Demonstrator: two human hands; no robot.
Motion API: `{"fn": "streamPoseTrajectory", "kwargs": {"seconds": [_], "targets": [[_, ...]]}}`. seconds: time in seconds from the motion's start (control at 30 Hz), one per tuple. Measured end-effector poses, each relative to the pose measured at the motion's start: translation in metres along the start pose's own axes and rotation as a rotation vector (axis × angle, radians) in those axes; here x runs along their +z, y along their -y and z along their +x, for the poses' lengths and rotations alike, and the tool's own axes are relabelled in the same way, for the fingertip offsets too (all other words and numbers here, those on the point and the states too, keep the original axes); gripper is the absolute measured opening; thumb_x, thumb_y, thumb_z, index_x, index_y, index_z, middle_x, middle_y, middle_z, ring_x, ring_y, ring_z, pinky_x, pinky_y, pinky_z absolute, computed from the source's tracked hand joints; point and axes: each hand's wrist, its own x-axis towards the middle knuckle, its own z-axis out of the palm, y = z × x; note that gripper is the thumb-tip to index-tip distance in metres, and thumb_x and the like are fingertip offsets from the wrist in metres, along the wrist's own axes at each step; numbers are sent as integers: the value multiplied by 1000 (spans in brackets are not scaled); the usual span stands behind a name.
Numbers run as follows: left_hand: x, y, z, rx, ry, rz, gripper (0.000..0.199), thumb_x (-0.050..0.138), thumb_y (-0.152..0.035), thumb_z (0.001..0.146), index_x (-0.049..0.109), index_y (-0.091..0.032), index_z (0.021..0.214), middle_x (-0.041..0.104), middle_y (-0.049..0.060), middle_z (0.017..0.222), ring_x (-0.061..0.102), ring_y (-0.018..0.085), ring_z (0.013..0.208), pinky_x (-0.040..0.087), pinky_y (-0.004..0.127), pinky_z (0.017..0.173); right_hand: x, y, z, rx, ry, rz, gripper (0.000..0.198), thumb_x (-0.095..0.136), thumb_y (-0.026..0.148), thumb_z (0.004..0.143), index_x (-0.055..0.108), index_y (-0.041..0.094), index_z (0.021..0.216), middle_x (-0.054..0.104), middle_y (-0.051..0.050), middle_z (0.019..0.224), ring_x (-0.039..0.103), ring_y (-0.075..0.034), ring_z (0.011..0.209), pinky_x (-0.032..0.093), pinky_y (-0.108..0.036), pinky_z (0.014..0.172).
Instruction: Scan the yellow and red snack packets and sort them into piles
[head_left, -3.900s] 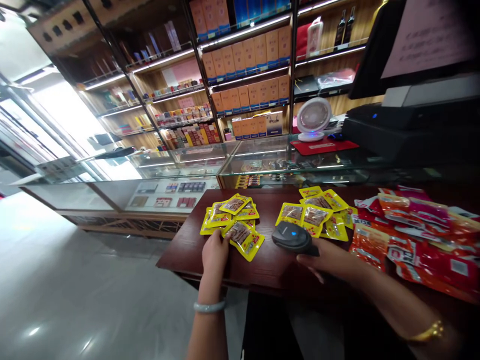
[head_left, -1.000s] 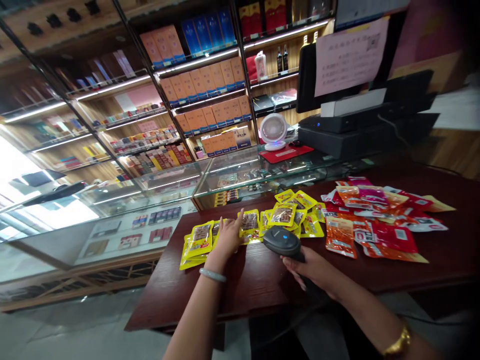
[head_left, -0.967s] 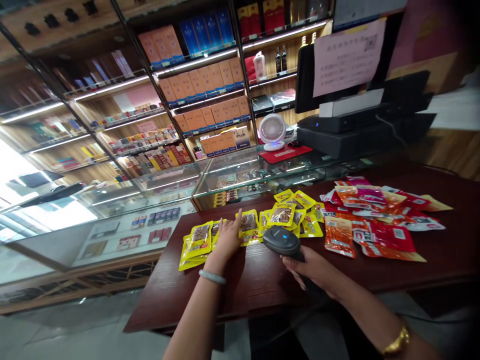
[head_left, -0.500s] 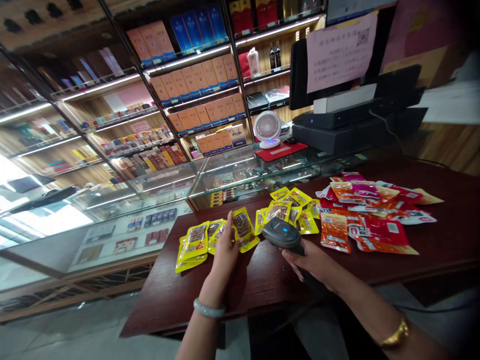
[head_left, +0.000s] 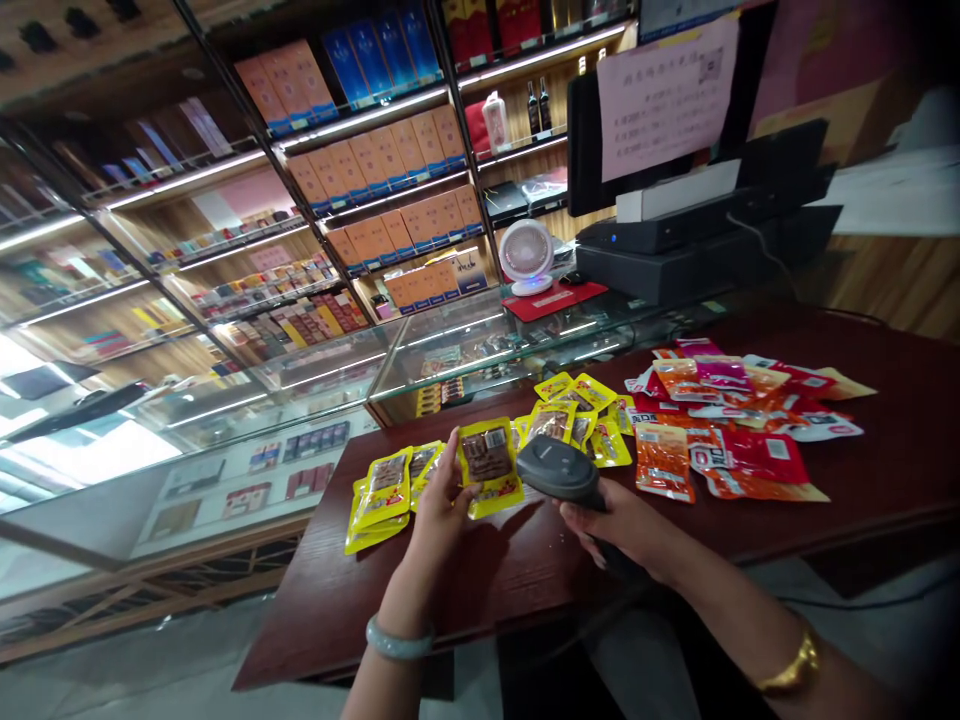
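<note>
Yellow packet (head_left: 490, 470) of brown pieces (head_left: 486, 456) in the left grip (head_left: 441, 508)

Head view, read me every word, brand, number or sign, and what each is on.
Nothing reads clearly enough to quote.
Pink sheet on the monitor: lines of writing, too blurred.
Yellow packet in the left hand: barcode and print, too small.
Red packet on the table: printed characters, too blurred.
Shelf boxes: labels, too small.
Scanner: any marking, too small.
</note>
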Motion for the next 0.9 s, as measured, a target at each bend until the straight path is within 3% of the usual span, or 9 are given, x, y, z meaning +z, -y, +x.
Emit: {"fn": "streamPoseTrajectory", "kwargs": {"seconds": [0.17, 0.23, 0.3, 0.37, 0.47, 0.53, 0.6, 0.73, 0.9], "targets": [[52, -26, 32, 128, 178, -385, 101, 68, -27, 78, 7, -26, 158, 63, 9, 122, 65, 20, 105, 52, 32, 92, 7, 7, -6, 17, -19, 10, 58, 77, 67, 67, 55, 19, 91, 49, 10, 49, 41, -8, 38, 34, -22, 42], [64, -34, 43, 177, 235, -350, 107, 71, -28, 77, 2, -27, 158, 60, 12, 130, 63, 23, 114, 49, 37, 97, 11, 8, -7, 31, -35, 2, 62, 78, 69, 64, 56, 18, 92, 48, 10, 47, 40, -8, 38, 34, -23, 42], [61, -37, 47, 205, 194, -105, 101, 74, -29, 76, 15, -24, 157, 57, 15, 136, 57, 28, 123, 44, 41, 104, 12, 7, -9, 51, -42, -21, 63, 78, 70, 63, 55, 19, 91, 48, 10, 47, 40, -8, 38, 34, -23, 42], [42, -34, 43, 164, 93, 256, 85, 73, -30, 77, 34, -19, 151, 55, 18, 137, 51, 32, 129, 38, 43, 109, 10, 3, -11, 77, -30, -56, 61, 77, 70, 64, 55, 19, 90, 49, 10, 47, 41, -8, 39, 34, -23, 43], [1, -20, 32, -53, -28, 784, 59, 68, -41, 81, 57, -11, 131, 58, 23, 130, 49, 38, 127, 36, 48, 108, 8, -3, -11, 107, 0, -94, 61, 76, 70, 65, 54, 19, 89, 50, 9, 47, 42, -8, 40, 34, -23, 44], [-22, -8, 29, -191, -13, 1014, 53, 66, -51, 80, 65, -12, 116, 60, 23, 126, 48, 41, 125, 36, 51, 105, 8, -7, -9, 113, 12, -92, 60, 75, 71, 65, 54, 20, 88, 50, 9, 47, 42, -8, 40, 34, -23, 43], [-35, 4, 29, -241, 40, 1118, 53, 67, -57, 76, 67, -15, 108, 59, 22, 127, 46, 41, 126, 35, 51, 104, 11, -9, -7, 111, 27, -91, 59, 75, 71, 66, 53, 20, 87, 50, 9, 47, 41, -8, 39, 34, -23, 43], [-39, 11, 32, -206, 47, 1061, 45, 68, -51, 77, 61, -17, 106, 64, 18, 118, 52, 36, 121, 38, 43, 99, 17, -7, -5, 94, 55, -116, 58, 74, 70, 66, 50, 20, 84, 49, 10, 44, 40, -8, 38, 33, -22, 42], [-29, 6, 24, -170, 12, 596, 28, 63, -40, 81, 52, -23, 99, 68, 3, 86, 64, 23, 83, 42, 30, 71, 14, -1, -3, 45, 41, -97, 54, 75, 66, 68, 50, 21, 83, 49, 10, 46, 41, -8, 38, 34, -22, 42]]}}
